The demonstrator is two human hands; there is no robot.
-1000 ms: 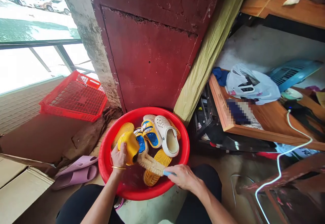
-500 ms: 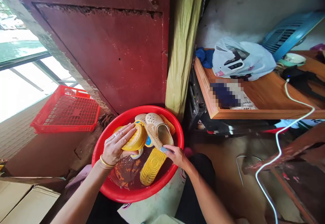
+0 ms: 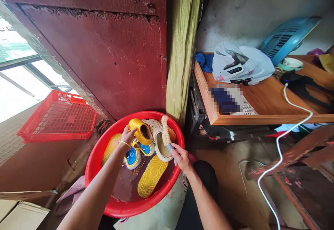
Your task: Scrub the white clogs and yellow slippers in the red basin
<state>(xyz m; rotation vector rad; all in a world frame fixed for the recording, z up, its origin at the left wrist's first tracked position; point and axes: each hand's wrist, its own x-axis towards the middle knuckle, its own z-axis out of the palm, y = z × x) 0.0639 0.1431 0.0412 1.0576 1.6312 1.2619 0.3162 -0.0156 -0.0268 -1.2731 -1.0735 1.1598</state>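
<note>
A red basin point(image 3: 90, 174) holds shallow dark water and several pieces of footwear. My left hand point(image 3: 127, 136) grips a small yellow shoe point(image 3: 141, 131), its dark opening facing right, over the basin's far side. My right hand point(image 3: 182, 157) is closed on the blue-grey handle of a brush point(image 3: 165, 131), whose pale bristles point up beside a cream clog point(image 3: 159, 143). Below my left hand lie yellow sandals with blue insoles point(image 3: 132, 157). A yellow sole point(image 3: 152, 176) rests in the water, nearer to me. Another yellow piece point(image 3: 111, 148) leans at the left wall.
A red plastic crate point(image 3: 60, 118) stands left of the basin, above cardboard. At the right, a wooden table point(image 3: 271, 101) bears a plastic bag point(image 3: 245, 63) and a blue fan point(image 3: 289, 38). A white cable point(image 3: 279, 146) hangs down.
The yellow shoe has turned from sole-side out to show its opening and moved up. My left hand now grips its left end. The brush has swung upright. The whole view has shifted slightly.
</note>
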